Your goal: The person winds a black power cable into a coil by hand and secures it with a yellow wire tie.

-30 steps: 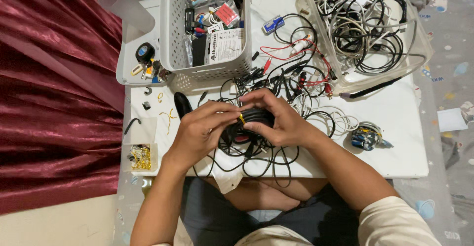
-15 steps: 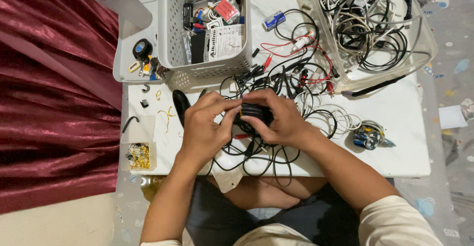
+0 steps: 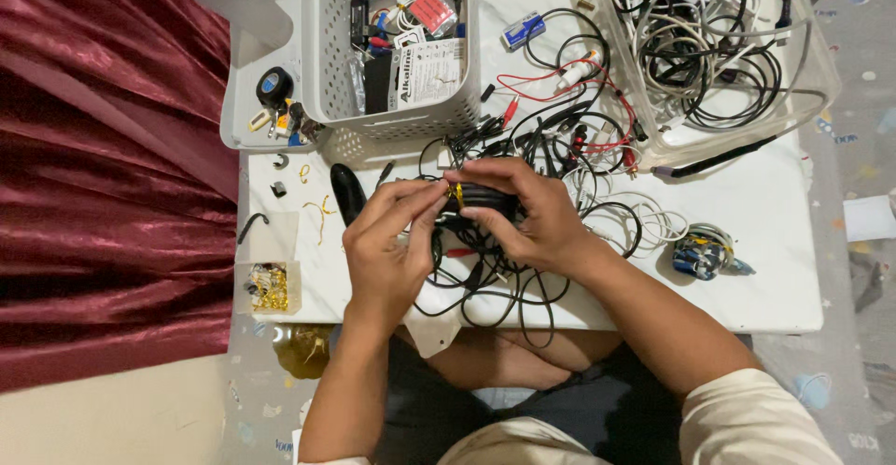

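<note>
Black cable coil (image 3: 481, 202) held above white tabletop (image 3: 747, 260), centre-near, over loose cable tangle (image 3: 551, 162). R hand (image 3: 532, 218) fingers wrapped round coil. L hand (image 3: 392, 246) fingers pinched narrow on gold twist tie (image 3: 456, 192) at coil's left edge. Grey basket (image 3: 392, 115) far-left; clear bin w/ cables (image 3: 709, 45) far-right. Small box of gold ties (image 3: 266, 288) near-left.

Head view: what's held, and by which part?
A coiled black cable bundle: right hand grips around the coil; left hand pinches the yellow twist tie at its left end.
</note>
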